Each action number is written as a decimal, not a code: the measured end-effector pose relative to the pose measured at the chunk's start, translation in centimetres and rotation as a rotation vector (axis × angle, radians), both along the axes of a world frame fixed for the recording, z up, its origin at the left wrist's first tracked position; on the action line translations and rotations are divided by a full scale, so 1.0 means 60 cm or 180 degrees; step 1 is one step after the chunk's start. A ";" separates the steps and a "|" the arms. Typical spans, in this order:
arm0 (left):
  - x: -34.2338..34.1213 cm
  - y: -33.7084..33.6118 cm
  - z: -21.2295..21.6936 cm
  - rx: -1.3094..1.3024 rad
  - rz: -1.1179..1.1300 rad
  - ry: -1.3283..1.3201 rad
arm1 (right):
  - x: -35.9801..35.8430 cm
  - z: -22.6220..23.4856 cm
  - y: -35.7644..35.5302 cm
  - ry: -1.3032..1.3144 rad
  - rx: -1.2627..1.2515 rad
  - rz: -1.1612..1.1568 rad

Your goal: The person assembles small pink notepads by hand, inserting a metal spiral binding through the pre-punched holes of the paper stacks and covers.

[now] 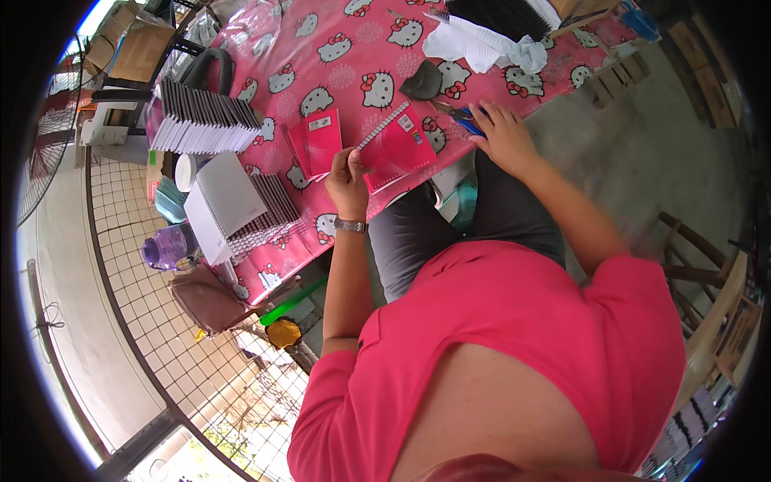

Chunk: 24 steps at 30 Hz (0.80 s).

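A red spiral notebook (405, 153) lies near the table's front edge, a pale coil (381, 128) running along its left side. My left hand (348, 175), wearing a wristwatch, is closed in a pinch on the lower end of that bound side. Beyond its right edge are blue-handled pliers (466, 120), jaws toward the notebook. My right hand (504, 135) is over their handles with fingers stretched out and apart. Another red notebook or cover (321, 145) lies flat just left of my left hand. A dark grey rounded object (422, 81) sits behind the pliers.
Stacked notebooks (205, 120) and a second pile with a white top sheet (226, 197) occupy the table's left side. A purple bottle (170, 247) stands beside them. Crumpled white paper (470, 44) lies at the back. The pink patterned tablecloth (341, 76) covers the table; a wooden chair (695, 269) is at right.
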<state>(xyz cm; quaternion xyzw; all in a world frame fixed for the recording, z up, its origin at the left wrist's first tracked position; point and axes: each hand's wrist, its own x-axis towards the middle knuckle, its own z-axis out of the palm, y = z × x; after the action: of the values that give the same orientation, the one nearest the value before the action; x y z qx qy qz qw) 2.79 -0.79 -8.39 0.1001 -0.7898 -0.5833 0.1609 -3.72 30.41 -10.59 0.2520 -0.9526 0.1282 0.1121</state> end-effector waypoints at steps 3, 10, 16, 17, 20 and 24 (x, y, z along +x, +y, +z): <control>0.000 0.021 -0.001 -0.0303 0.0120 0.0407 | 0.041 0.022 0.000 -0.0526 -0.0736 -0.0057; -0.001 0.000 -0.002 -0.0341 0.0055 -0.0614 | 0.086 0.107 -0.133 -0.1190 -0.2434 0.1015; 0.000 0.008 -0.019 -0.0445 0.0070 0.0503 | 0.078 0.112 -0.184 -0.0318 -0.1633 0.1075; 0.002 0.007 -0.022 -0.0320 0.0070 0.0474 | 0.078 0.110 -0.188 -0.0174 -0.1515 0.1070; 0.005 0.004 -0.029 -0.0014 0.0070 0.0436 | 0.077 0.109 -0.192 0.0102 -0.1315 0.1140; 0.010 0.005 -0.022 -0.0153 0.0138 0.0409 | 0.082 0.113 -0.190 -0.2132 -0.2024 0.0932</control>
<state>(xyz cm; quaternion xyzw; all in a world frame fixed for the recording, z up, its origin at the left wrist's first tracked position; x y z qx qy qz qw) 3.38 -0.52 -9.74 0.0756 -0.7892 -0.5658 0.2263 1.22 18.99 -3.81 0.2815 -0.8045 0.5015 -0.1484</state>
